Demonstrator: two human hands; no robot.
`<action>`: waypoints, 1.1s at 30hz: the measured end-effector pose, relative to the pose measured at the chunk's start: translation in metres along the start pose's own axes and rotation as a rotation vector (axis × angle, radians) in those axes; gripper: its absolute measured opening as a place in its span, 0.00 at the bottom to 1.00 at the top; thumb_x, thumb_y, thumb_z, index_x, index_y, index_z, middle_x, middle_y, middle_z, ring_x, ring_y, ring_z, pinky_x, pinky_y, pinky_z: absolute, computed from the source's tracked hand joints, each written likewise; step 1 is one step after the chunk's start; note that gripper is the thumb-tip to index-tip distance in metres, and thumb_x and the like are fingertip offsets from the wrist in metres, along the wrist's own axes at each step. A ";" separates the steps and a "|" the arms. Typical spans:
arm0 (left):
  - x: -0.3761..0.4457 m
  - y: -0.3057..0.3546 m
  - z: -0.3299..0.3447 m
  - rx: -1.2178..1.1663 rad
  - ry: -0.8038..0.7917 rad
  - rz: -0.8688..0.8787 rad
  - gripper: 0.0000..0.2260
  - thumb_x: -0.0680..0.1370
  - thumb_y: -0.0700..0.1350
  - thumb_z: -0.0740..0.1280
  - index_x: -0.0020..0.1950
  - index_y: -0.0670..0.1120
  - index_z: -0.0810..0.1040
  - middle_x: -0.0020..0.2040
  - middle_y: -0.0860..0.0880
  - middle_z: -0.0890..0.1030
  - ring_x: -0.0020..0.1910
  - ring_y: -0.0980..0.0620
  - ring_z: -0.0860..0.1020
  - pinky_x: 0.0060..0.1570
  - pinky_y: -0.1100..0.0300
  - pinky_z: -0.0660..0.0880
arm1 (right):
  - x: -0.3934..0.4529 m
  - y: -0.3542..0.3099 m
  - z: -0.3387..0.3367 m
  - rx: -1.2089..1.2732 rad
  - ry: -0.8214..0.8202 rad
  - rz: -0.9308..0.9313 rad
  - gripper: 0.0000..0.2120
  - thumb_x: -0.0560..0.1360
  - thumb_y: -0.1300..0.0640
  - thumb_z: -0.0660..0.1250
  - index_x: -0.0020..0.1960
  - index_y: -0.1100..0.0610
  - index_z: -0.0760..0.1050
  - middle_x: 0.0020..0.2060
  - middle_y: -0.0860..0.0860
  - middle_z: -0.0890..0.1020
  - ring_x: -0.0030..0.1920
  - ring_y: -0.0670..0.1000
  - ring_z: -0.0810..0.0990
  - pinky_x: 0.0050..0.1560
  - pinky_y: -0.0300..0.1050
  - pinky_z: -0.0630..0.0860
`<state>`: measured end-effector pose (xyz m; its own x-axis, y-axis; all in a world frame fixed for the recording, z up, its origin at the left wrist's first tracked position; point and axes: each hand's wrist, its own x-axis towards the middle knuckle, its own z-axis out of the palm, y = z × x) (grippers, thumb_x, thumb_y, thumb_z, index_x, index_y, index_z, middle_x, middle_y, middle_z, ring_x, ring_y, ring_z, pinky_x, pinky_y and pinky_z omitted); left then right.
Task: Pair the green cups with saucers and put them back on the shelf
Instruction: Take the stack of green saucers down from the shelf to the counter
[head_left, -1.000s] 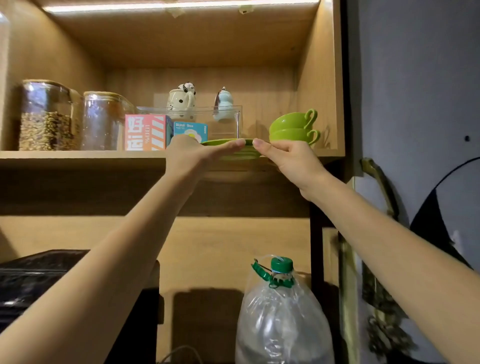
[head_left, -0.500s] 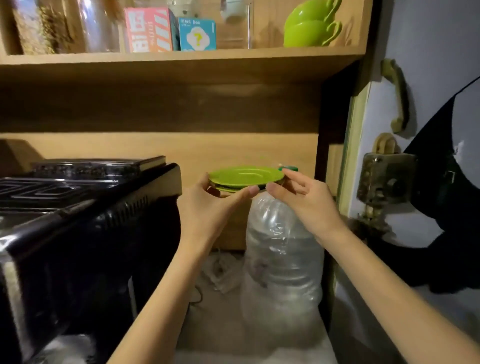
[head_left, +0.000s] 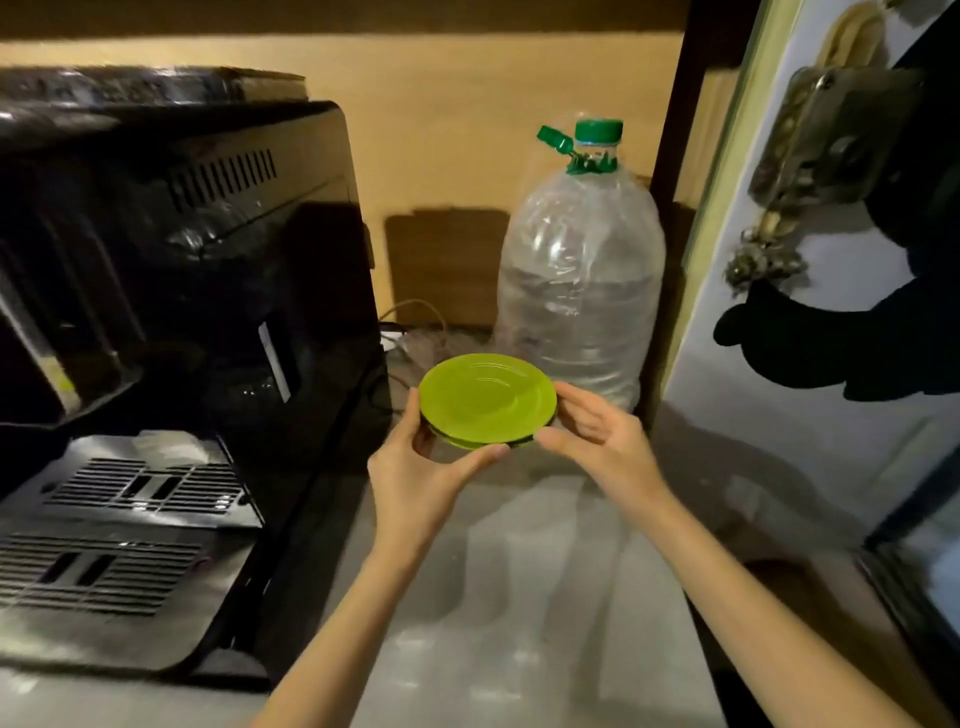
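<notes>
A small stack of green saucers (head_left: 487, 397) hangs level above the grey counter (head_left: 519, 597), held between both hands. My left hand (head_left: 423, 467) cups the stack's left and front rim with thumb and fingers. On the right rim rests my right hand (head_left: 597, 434), its fingers curled against the edge. The green cups and the shelf are out of view.
A black coffee machine (head_left: 182, 260) with a metal drip tray (head_left: 130, 519) fills the left. A large clear water bottle (head_left: 579, 270) with a green cap stands just behind the saucers. A door with a brass lock (head_left: 815, 150) is at the right.
Both hands have brought the saucers down from the upper shelf to just above the counter. The view has tipped down, so the shelf and cups have left the frame.
</notes>
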<state>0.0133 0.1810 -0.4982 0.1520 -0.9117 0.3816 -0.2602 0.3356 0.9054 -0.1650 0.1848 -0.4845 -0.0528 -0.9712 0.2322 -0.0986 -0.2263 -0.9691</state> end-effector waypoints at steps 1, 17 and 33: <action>-0.007 -0.008 0.000 0.017 -0.008 0.003 0.46 0.54 0.54 0.78 0.69 0.44 0.67 0.56 0.59 0.76 0.48 0.79 0.72 0.53 0.80 0.68 | -0.003 0.011 0.001 0.016 0.012 0.029 0.23 0.69 0.69 0.69 0.62 0.60 0.72 0.56 0.50 0.78 0.45 0.30 0.79 0.49 0.25 0.74; -0.042 -0.107 0.001 0.185 -0.090 -0.327 0.51 0.51 0.55 0.80 0.70 0.45 0.66 0.63 0.45 0.78 0.60 0.57 0.75 0.59 0.67 0.69 | -0.006 0.124 0.030 -0.005 0.055 0.277 0.12 0.72 0.70 0.64 0.52 0.57 0.77 0.49 0.55 0.81 0.52 0.51 0.79 0.47 0.31 0.76; -0.027 -0.146 0.002 0.459 -0.185 -0.388 0.52 0.53 0.63 0.74 0.72 0.44 0.62 0.73 0.43 0.64 0.74 0.50 0.57 0.73 0.53 0.46 | 0.017 0.187 0.057 -0.135 0.016 0.418 0.15 0.72 0.71 0.62 0.58 0.65 0.74 0.52 0.55 0.80 0.53 0.48 0.78 0.45 0.24 0.72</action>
<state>0.0450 0.1558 -0.6410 0.1610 -0.9864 -0.0340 -0.6084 -0.1263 0.7835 -0.1280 0.1223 -0.6663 -0.1309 -0.9758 -0.1752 -0.1945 0.1986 -0.9606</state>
